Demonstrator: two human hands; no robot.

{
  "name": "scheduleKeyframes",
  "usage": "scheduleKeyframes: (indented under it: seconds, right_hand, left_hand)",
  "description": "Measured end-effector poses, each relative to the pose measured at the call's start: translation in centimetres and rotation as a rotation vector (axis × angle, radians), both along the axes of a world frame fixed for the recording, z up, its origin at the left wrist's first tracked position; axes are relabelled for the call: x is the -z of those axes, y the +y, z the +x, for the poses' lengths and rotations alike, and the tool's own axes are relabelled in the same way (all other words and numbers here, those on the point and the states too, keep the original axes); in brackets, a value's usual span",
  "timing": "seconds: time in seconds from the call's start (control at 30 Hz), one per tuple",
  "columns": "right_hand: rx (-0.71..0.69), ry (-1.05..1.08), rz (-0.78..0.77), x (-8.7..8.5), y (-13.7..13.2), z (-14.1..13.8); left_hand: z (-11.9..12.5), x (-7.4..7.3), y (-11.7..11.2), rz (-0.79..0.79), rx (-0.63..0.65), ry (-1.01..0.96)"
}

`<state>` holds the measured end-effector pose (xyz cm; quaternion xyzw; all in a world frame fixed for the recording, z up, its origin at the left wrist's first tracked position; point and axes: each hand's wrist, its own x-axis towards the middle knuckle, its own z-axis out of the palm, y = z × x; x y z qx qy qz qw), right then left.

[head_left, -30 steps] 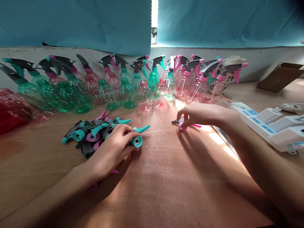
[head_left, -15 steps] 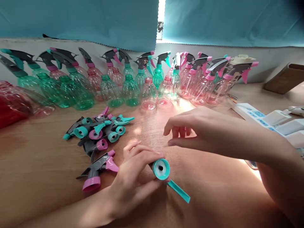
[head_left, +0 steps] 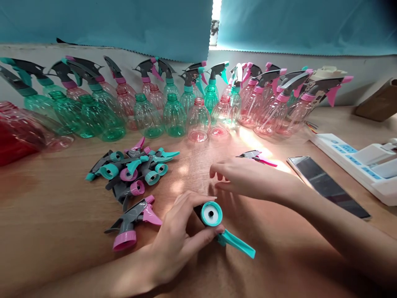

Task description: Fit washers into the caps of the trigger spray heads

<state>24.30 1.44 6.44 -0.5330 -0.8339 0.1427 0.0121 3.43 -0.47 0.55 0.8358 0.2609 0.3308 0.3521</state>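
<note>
My left hand (head_left: pixel 178 231) is closed around a turquoise and grey trigger spray head (head_left: pixel 212 214). The round turquoise collar faces up toward me, with a white disc and a dark hole inside it. The turquoise trigger (head_left: pixel 237 244) sticks out to the lower right. Above the table, to the upper right of it, hovers my right hand (head_left: pixel 238 176), fingers loosely bent and apart from the thumb, nothing visible between them. Just behind that hand lies a grey and pink spray head (head_left: pixel 257 156), partly covered. Left of my left hand rests another pink and grey spray head (head_left: pixel 132 221).
Several loose spray heads (head_left: pixel 132 169) are heaped at the left. Clear green and pink bottles (head_left: pixel 198 120), some topped with sprayers, line the wall. A phone (head_left: pixel 328 186) and a white power strip (head_left: pixel 356 165) lie at the right, a brown box (head_left: pixel 378 101) behind.
My right hand has moved down and slightly left, uncovering the phone and the pink and grey spray head behind it. The held spray head has turned slightly in my left hand.
</note>
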Motion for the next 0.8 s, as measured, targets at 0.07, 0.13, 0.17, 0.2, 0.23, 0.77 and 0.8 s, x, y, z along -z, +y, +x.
scheduleKeyframes:
  seconds: [0.07, 0.13, 0.17, 0.2, 0.23, 0.77, 0.8]
  right_hand:
    - [-0.038, 0.013, 0.012, 1.0, 0.1, -1.0]
    - [-0.051, 0.038, 0.053, 2.2, -0.1, -1.9]
    - [-0.051, 0.057, 0.077, 2.9, -0.2, -2.3]
    - [-0.054, 0.082, 0.099, 3.5, -0.3, -2.8]
    - [-0.062, 0.115, 0.116, 4.2, -0.4, -3.3]
    - [-0.051, 0.281, 0.126, 7.5, 0.3, -4.0]
    - [-0.060, 0.273, 0.105, 7.1, 0.3, -3.9]
  left_hand:
    - [0.1, 0.0, 0.0, -0.018, -0.010, -0.006]
    - [0.2, 0.0, 0.0, -0.028, -0.023, -0.012]
    - [0.2, 0.0, 0.0, -0.032, -0.030, -0.013]
    - [0.2, 0.0, 0.0, -0.037, -0.037, -0.009]
    - [0.2, -0.1, 0.0, -0.043, -0.047, -0.002]
    - [0.0, 0.1, 0.4, -0.283, -0.120, 0.031]
    - [0.0, 0.1, 0.3, -0.289, -0.122, 0.029]
